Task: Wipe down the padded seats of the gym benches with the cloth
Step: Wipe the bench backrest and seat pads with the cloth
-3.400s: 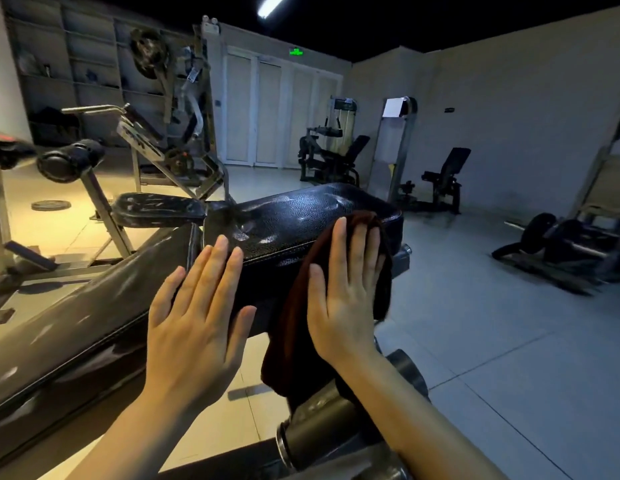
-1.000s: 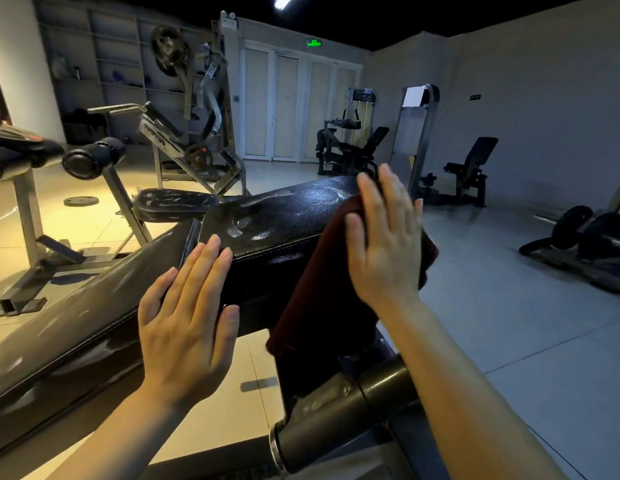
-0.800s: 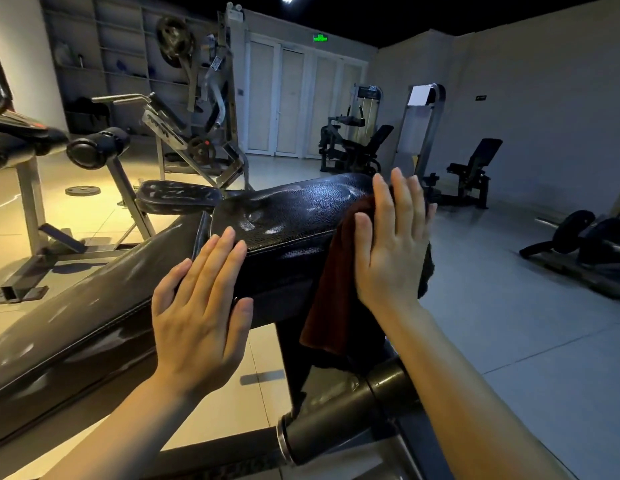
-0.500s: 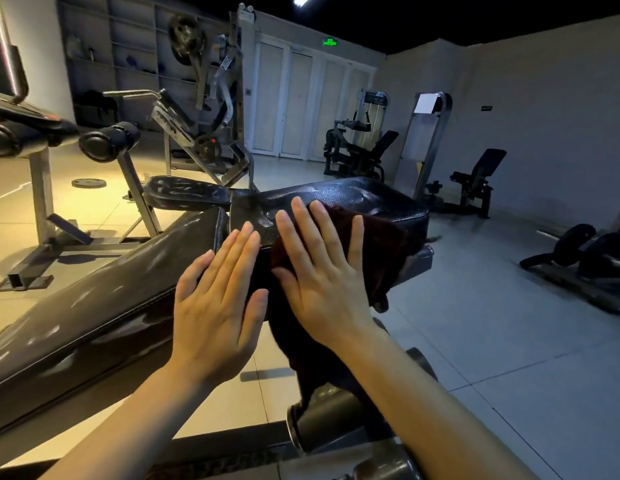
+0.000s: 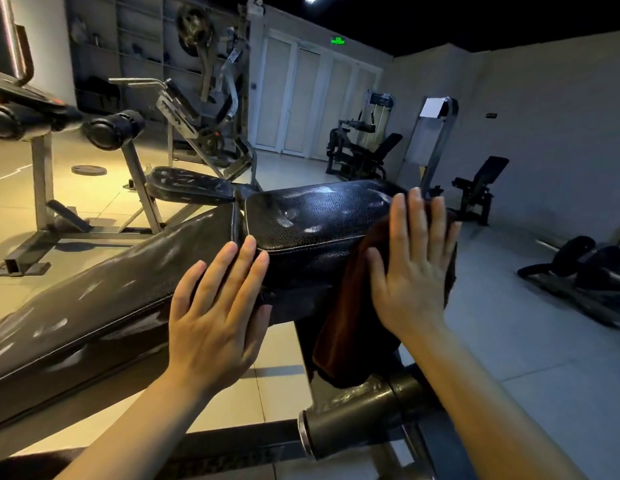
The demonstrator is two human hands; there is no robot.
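A black padded seat (image 5: 312,216) of a gym bench fills the middle of the view, with its long black back pad (image 5: 104,299) sloping down to the left. A dark brown cloth (image 5: 339,327) hangs over the seat's right end. My right hand (image 5: 410,271) presses flat on the cloth with straight fingers, at the seat's right side. My left hand (image 5: 218,313) lies flat with straight fingers against the seat's near side edge, close to the gap between the two pads.
A black foam roller (image 5: 364,410) on the bench frame sits just below my right hand. Another bench seat (image 5: 187,185) with a leg roller (image 5: 111,131) stands behind. Weight machines (image 5: 357,154) line the far wall, and a barbell with plates (image 5: 578,261) lies on the floor at right.
My right hand slid the cloth from the middle of the seat back to its right end. My left hand stayed against the seat's near edge.
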